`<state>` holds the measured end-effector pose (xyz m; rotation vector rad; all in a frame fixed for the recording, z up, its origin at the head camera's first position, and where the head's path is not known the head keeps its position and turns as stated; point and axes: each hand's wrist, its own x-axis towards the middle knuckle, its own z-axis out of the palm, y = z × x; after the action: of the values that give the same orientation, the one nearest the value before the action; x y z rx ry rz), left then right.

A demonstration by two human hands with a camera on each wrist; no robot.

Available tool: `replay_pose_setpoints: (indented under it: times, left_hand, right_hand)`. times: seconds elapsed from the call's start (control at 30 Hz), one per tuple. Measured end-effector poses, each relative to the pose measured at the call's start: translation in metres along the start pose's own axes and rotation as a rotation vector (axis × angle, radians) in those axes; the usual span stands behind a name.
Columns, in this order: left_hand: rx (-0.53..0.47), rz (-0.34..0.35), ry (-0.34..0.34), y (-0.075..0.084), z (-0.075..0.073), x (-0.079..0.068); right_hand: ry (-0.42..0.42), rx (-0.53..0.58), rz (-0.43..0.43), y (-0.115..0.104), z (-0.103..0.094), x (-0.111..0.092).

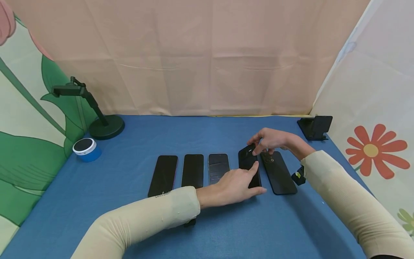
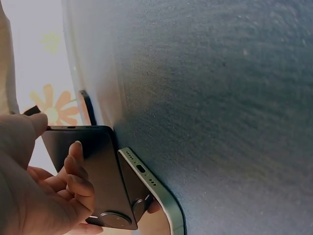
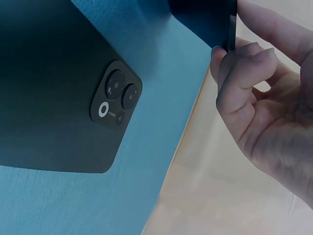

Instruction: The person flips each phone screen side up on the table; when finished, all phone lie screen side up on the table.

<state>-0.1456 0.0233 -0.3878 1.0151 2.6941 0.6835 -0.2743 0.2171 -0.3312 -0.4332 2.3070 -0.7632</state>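
Observation:
My right hand (image 1: pixel 270 139) pinches the upper end of a black smartphone (image 1: pixel 248 161), fourth from the left in a row. That phone is tilted, its camera-side back (image 2: pixel 93 166) showing in the left wrist view. My left hand (image 1: pixel 231 185) reaches across in front of the row, index finger and thumb spread at the same phone's lower part. Right of it lies another black smartphone (image 1: pixel 280 174), back up, its camera block (image 3: pixel 116 93) plain in the right wrist view. Beside the held phone on the left is a smartphone (image 1: pixel 218 167) with a pale metal edge (image 2: pixel 156 181).
Two more smartphones, one at the left end (image 1: pixel 163 174) and one beside it (image 1: pixel 193 171), lie dark screen up on the blue table (image 1: pixel 145 133). A black stand (image 1: pixel 106 126) and a blue-white tub (image 1: pixel 86 149) stand at left. A small black phone holder (image 1: pixel 315 127) sits back right.

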Motion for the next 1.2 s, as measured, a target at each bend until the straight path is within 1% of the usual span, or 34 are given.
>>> replay_pose_setpoints:
  times: [0.2, 0.37, 0.53, 0.7, 0.8, 0.9, 1.03, 1.2]
  left_hand:
    - [-0.005, -0.007, 0.002, 0.001, -0.001, -0.002]
    - [-0.012, -0.007, -0.001, 0.003, -0.002, -0.003]
    - [-0.046, -0.014, -0.019, 0.004, -0.004, -0.003]
    - [-0.091, -0.017, -0.021, 0.004, -0.005, -0.004]
    - [-0.122, -0.032, -0.025, 0.003, -0.006, -0.004]
    - [-0.152, -0.065, -0.035, 0.004, -0.009, -0.005]
    - [-0.193, -0.133, -0.041, 0.005, -0.015, -0.009]
    - [-0.252, -0.225, -0.001, 0.001, -0.02, -0.015]
  right_hand:
    - [0.016, -0.001, -0.007, -0.001, 0.001, 0.0]
    - [0.056, 0.009, -0.027, 0.006, 0.005, -0.002]
    - [0.095, 0.055, -0.051, 0.012, 0.008, -0.005]
    - [0.102, 0.08, -0.065, 0.013, 0.009, -0.005]
    - [0.104, 0.106, -0.066, 0.014, 0.009, -0.006]
    - [0.108, 0.143, -0.074, 0.015, 0.009, -0.006]
    - [0.124, 0.169, -0.098, 0.014, 0.01, -0.007]
    - [0.18, 0.176, -0.129, 0.012, 0.01, -0.012]
